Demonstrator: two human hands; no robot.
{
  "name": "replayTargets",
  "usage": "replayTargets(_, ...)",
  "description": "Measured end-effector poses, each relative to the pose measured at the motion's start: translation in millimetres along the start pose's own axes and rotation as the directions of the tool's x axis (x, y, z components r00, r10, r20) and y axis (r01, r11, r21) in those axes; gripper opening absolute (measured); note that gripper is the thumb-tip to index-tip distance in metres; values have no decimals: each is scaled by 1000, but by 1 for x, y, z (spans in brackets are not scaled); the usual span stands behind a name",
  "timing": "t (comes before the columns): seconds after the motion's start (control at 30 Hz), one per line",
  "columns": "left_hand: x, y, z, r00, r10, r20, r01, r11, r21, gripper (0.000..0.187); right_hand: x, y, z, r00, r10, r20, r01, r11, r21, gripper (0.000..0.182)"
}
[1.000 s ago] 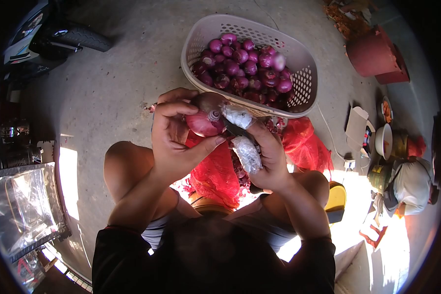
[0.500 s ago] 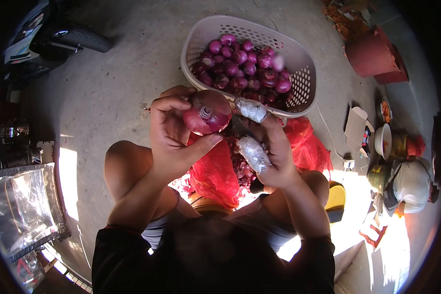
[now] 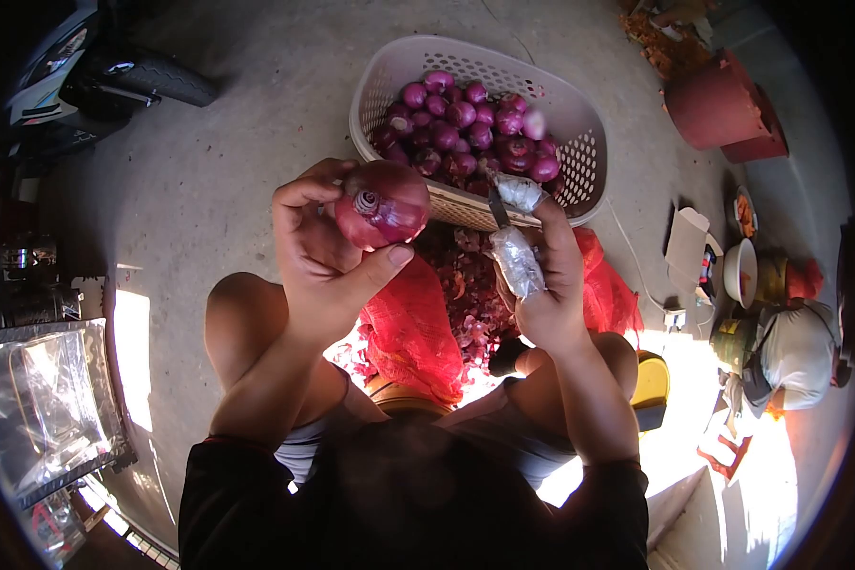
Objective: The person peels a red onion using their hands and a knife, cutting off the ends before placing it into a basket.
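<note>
My left hand (image 3: pixel 306 233) is closed around a large red onion (image 3: pixel 386 211), its thumb along the underside and one end of the onion facing me. To the right, my right hand (image 3: pixel 553 271) grips a small knife (image 3: pixel 497 205) with a short dark blade pointing up; its handle is hidden in the hand. Shiny wrapping (image 3: pixel 518 266) covers the thumb and a finger of this hand. The blade is apart from the onion. Just beyond both hands stands a pale plastic basket (image 3: pixel 370 90) holding many peeled purple onions (image 3: pixel 461 116).
Onion skins (image 3: pixel 465 309) and red mesh (image 3: pixel 408 328) lie between my legs. A motorbike wheel (image 3: pixel 166 78) is at the upper left. On the right are a red tub (image 3: pixel 712 100), a white bowl (image 3: pixel 741 271) and a bent-over person (image 3: pixel 796 356).
My right hand has drawn away to the right from the onion, and the knife blade now shows. My left hand has shifted slightly left with the onion, which has turned a little.
</note>
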State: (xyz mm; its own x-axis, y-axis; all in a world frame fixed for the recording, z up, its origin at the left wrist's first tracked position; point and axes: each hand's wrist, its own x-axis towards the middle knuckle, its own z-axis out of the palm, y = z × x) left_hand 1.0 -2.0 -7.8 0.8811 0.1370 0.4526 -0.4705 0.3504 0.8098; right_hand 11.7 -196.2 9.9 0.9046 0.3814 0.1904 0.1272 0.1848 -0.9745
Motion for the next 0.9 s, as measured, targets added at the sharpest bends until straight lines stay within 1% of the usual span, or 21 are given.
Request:
replayTargets(0.03,0,1,0,1000,3,-5,-3,1000,8,63,0,-2,-1,999,38,0,-38,999,4,51)
replayTargets(0.1,0,2,2,1000,25,-7,-25,998,50,63,-1,-6,-2,994,-7,114,13,998,-53,54)
replayTargets(0.17,0,2,4,998,62,1,-62,991,120,62,-5,1,1,987,-54,150,86,972,-217,60)
replayTargets(0.2,-1,2,6,998,61,2,-61,991,118,62,-6,4,2,983,-77,169,125,948,-294,64)
replayTargets(0.27,-3,2,10,998,55,7,-56,992,114,62,-7,10,9,985,-94,147,131,955,-268,62)
replayTargets(0.37,-4,0,10,994,98,48,-104,981,162,62,-3,19,12,977,-181,115,206,942,-266,56)
replayTargets(0.4,-4,-1,10,995,95,43,-101,981,165,62,-2,16,13,976,-179,123,205,945,-256,53)
replayTargets(0.47,-5,-2,10,995,91,32,-96,981,171,62,-1,15,16,977,-198,83,211,957,-201,48)
replayTargets(0.53,-3,-1,11,999,40,6,-40,996,75,64,-1,17,22,972,-233,-16,230,967,-112,44)
replayTargets(0.6,-2,-3,10,1000,1,-15,-1,1000,6,65,-1,8,21,992,-112,-53,115,992,52,46)
replayTargets(0.67,-2,-6,7,999,-23,-35,22,999,-34,66,-3,9,15,998,-48,-34,51,990,130,48)
replayTargets(0.77,-2,-5,6,999,-16,-30,16,1000,3,66,-3,8,12,997,-66,34,63,994,84,52)
replayTargets(0.87,-3,0,14,997,22,-70,-13,992,122,65,-4,9,15,992,-92,83,91,996,23,55)
replayTargets(0.9,-3,0,13,997,49,-53,-40,986,163,65,-3,11,17,990,-106,96,106,994,2,56)
